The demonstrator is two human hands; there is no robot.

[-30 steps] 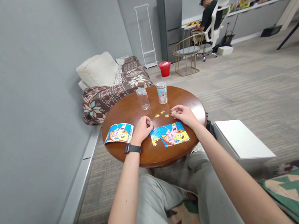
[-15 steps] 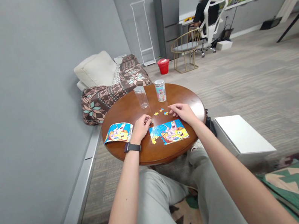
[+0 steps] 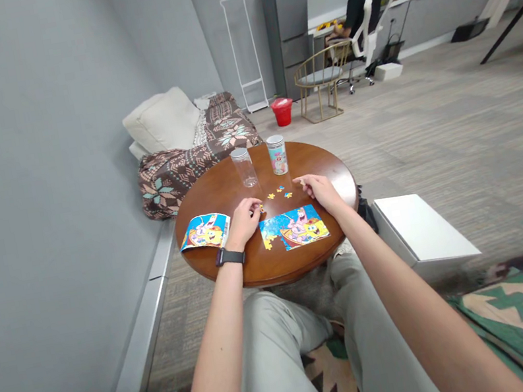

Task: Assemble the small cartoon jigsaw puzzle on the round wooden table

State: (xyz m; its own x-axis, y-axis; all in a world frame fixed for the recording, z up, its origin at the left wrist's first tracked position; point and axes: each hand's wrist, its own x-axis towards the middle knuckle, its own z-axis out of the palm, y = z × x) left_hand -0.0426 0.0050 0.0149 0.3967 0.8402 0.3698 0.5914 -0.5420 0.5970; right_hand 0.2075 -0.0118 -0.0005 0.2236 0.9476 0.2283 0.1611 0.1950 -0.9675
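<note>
On a round wooden table (image 3: pixel 272 261) lies a partly assembled cartoon jigsaw puzzle (image 3: pixel 294 227), with gaps at its left end. My left hand (image 3: pixel 244 223) rests just above it, fingers curled around a small yellow-blue puzzle piece (image 3: pixel 261 209); I cannot tell whether they pinch it. My right hand (image 3: pixel 318 191) has its fingers apart and holds nothing, its index finger pointing left towards several loose pieces (image 3: pixel 278 192). Left of my left hand lies a curled picture sheet (image 3: pixel 204 231). Farther back stand a clear plastic jar (image 3: pixel 244 167) and a printed jar (image 3: pixel 277 155).
A white box (image 3: pixel 422 229) stands right of the table. A sofa with a patterned blanket (image 3: pixel 196 167) runs along the grey wall. Farther back are a red bucket (image 3: pixel 282 111), a gold chair (image 3: pixel 323 82), and a seated person (image 3: pixel 355 6) at a desk.
The whole view has shifted upward slightly. My right hand has moved back from the loose pieces, with its index finger now extended. My left hand has barely moved relative to the table.
</note>
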